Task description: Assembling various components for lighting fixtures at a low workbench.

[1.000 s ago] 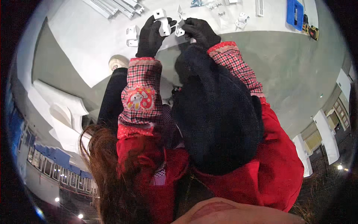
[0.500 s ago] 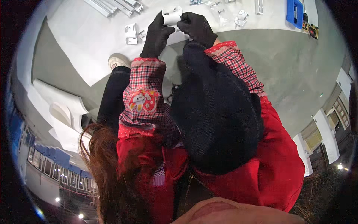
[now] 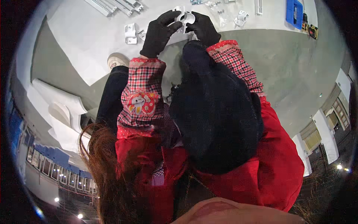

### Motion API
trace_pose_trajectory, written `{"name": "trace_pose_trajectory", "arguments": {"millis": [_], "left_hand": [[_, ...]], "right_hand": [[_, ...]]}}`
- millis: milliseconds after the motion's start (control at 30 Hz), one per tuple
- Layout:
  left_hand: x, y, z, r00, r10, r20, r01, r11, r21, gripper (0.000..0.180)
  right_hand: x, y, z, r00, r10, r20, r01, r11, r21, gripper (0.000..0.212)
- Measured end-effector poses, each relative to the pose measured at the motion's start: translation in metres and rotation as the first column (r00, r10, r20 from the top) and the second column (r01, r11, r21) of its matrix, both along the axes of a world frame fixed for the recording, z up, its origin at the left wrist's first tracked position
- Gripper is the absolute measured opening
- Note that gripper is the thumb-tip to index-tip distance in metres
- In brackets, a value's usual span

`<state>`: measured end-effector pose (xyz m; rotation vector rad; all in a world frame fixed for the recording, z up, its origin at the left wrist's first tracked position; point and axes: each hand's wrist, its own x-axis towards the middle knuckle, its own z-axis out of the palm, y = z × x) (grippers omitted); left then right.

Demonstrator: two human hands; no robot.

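Note:
Both my hands wear black gloves and meet at the top of the view over a white sheet (image 3: pixel 85 37) on the floor. My left hand (image 3: pixel 158 33) and my right hand (image 3: pixel 203 28) grip a small white plastic bracket part (image 3: pixel 184 16) between them, held just above the sheet. Red plaid sleeve covers run down both forearms. A dark cap hides much of my right arm.
Two small white brackets (image 3: pixel 130 33) lie left of my left hand. White rails (image 3: pixel 113 5) lie at the top left, small bags and a white fitting (image 3: pixel 240 18) to the right, a blue box (image 3: pixel 294 11) at the top right. White foam pieces (image 3: pixel 56 112) sit at left.
My hands have lifted the white part off the sheet and carried it a little farther away, both now closed around it.

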<state>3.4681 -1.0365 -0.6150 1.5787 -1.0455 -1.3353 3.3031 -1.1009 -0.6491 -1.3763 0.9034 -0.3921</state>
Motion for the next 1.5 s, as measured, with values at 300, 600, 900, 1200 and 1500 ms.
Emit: {"name": "trace_pose_trajectory", "arguments": {"millis": [300, 600, 900, 1200, 1500], "left_hand": [[-0.008, -0.005, 0.001, 0.909, 0.239, -0.340, -0.240, 0.970, 0.040, 0.058], [-0.010, -0.014, 0.011, 0.932, 0.194, -0.307, -0.199, 0.980, 0.012, 0.054], [-0.007, -0.017, 0.013, 0.942, 0.214, -0.257, -0.192, 0.975, 0.110, 0.055], [-0.002, -0.010, 0.001, 0.982, 0.186, -0.033, -0.189, 0.955, -0.229, 0.046], [0.007, 0.004, -0.012, 0.767, 0.217, 0.604, -0.107, 0.971, -0.213, 0.046]], "right_hand": [[0.013, -0.006, 0.013, 0.980, -0.013, -0.197, -0.019, 0.987, -0.160, 0.029], [0.017, -0.014, 0.022, 0.986, -0.085, -0.144, 0.031, 0.940, -0.339, 0.027], [0.022, -0.022, 0.029, 0.960, -0.013, -0.281, -0.122, 0.881, -0.457, 0.026], [0.025, -0.016, 0.027, 0.946, 0.016, -0.324, -0.204, 0.804, -0.558, 0.032], [0.033, 0.002, 0.047, 0.952, 0.143, -0.270, -0.283, 0.749, -0.599, 0.053]]}}
